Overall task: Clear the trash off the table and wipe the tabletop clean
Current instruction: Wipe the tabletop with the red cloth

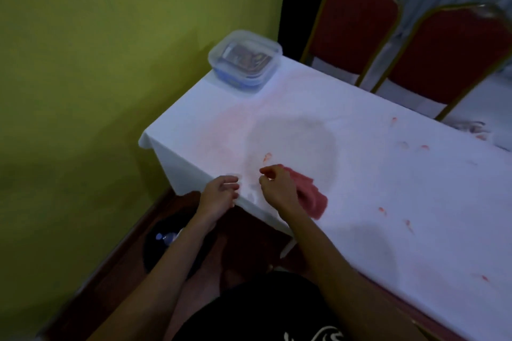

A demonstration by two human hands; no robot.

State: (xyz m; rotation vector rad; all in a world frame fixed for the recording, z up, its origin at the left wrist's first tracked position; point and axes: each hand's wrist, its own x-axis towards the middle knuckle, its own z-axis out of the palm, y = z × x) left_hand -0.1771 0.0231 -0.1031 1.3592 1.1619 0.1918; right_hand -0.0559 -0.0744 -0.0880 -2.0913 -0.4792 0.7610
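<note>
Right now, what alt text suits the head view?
A person's left hand and right hand are at the near edge of a white-clothed table, by a pink cloth, a damp patch and red smears. A lidded container sits at the far corner.

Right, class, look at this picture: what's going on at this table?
A person is cleaning a white-clothed table. Their right-hand grip is curled just over a pink cloth, perhaps pinching a scrap; blur hides that. The left-hand grip rests loosely at the near edge. Red scraps lie scattered on top, a damp patch shows, and a plastic container sits at the far corner.
</note>
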